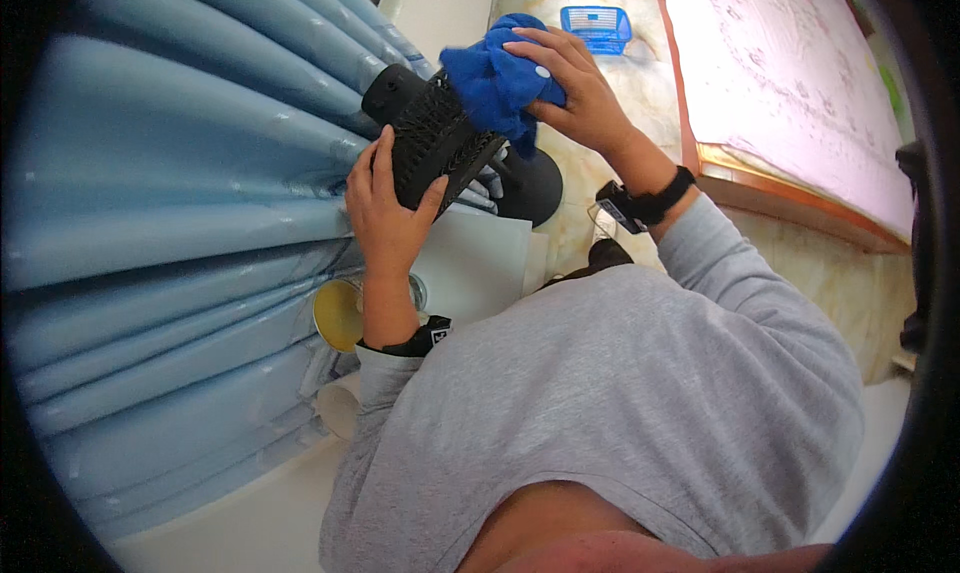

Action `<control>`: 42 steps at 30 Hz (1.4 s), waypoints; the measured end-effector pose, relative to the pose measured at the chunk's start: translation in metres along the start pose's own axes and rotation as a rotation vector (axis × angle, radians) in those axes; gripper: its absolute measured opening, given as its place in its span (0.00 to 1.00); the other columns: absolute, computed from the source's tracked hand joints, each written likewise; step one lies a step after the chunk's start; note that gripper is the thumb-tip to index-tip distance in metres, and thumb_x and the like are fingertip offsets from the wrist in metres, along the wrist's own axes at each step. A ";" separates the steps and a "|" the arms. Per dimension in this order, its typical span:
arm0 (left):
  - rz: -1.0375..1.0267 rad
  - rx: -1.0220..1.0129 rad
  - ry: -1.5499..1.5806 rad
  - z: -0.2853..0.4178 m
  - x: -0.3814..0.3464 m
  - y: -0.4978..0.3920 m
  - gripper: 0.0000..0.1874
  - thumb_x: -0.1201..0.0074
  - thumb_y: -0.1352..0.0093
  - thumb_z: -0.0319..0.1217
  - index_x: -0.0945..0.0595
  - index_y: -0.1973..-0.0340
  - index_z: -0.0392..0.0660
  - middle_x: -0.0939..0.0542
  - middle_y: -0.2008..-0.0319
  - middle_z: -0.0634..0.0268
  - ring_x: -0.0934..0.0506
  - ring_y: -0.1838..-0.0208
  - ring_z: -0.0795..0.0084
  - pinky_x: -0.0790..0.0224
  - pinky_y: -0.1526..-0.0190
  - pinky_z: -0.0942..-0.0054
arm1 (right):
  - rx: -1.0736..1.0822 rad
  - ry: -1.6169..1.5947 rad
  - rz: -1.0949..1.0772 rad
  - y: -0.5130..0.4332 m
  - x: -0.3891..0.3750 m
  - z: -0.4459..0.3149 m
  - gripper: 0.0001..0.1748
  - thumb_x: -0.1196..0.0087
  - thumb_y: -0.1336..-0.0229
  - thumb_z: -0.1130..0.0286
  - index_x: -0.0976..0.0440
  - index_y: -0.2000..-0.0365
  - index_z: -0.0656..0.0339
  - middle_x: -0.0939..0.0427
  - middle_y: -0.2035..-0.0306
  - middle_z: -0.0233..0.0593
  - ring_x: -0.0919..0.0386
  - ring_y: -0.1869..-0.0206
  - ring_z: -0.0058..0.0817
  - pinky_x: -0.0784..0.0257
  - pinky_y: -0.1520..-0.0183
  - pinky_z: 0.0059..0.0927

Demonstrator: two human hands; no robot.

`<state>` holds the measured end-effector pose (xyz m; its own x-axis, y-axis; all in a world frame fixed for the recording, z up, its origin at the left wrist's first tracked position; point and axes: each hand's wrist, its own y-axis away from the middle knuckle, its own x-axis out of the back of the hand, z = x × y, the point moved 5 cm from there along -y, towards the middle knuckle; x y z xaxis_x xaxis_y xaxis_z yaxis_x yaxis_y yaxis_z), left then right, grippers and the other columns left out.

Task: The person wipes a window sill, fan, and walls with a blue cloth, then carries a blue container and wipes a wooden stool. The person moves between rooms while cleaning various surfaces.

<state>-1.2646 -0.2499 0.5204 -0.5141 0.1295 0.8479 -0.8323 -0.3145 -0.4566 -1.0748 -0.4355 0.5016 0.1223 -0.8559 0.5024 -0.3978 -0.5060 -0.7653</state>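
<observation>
A black electric fan (427, 149) with a slatted grille stands tilted before me, its round base (544, 190) lower down near the floor. My left hand (390, 213) grips the near side of the fan head, fingers along the housing and thumb on the grille's rim. In my right hand (574, 85) is a bunched blue cloth (487, 85), pressed against the far side of the grille. The cloth hides that part of the fan.
Blue curtains (187, 175) hang at left, against the fan. By my left forearm are a white cabinet top (476, 261), a yellow-lined cup (337, 314) and a white roll (340, 406). A blue plastic basket (598, 31) sits on the floor, beside a bed (795, 100) with a pink sheet.
</observation>
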 end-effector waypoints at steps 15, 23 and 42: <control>0.045 -0.064 0.001 -0.003 -0.002 -0.003 0.43 0.35 0.41 0.49 0.34 0.33 0.53 0.30 0.46 0.53 0.31 0.45 0.52 0.38 0.43 0.55 | -1.113 -0.266 0.303 0.143 -0.129 0.142 0.27 0.55 0.37 0.53 0.34 0.48 0.65 0.24 0.57 0.68 0.27 0.52 0.64 0.32 0.49 0.53; 0.025 -0.028 0.001 -0.003 -0.004 -0.002 0.43 0.35 0.41 0.47 0.34 0.32 0.54 0.31 0.45 0.52 0.31 0.44 0.52 0.38 0.42 0.55 | -1.436 -0.977 -0.203 0.191 -0.239 0.071 0.20 0.58 0.34 0.69 0.32 0.45 0.65 0.23 0.49 0.51 0.24 0.48 0.43 0.30 0.43 0.44; 0.065 -0.039 0.092 -0.009 -0.001 0.001 0.42 0.33 0.42 0.44 0.33 0.33 0.55 0.30 0.46 0.52 0.32 0.45 0.51 0.38 0.43 0.55 | -1.366 -1.380 0.585 0.084 -0.097 0.091 0.22 0.54 0.32 0.60 0.33 0.45 0.64 0.22 0.50 0.44 0.21 0.53 0.38 0.27 0.44 0.42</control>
<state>-1.2666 -0.2416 0.5161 -0.5826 0.1961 0.7888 -0.8031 -0.2882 -0.5215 -1.0370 -0.4051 0.3521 -0.0394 -0.6824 -0.7299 -0.8477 -0.3640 0.3860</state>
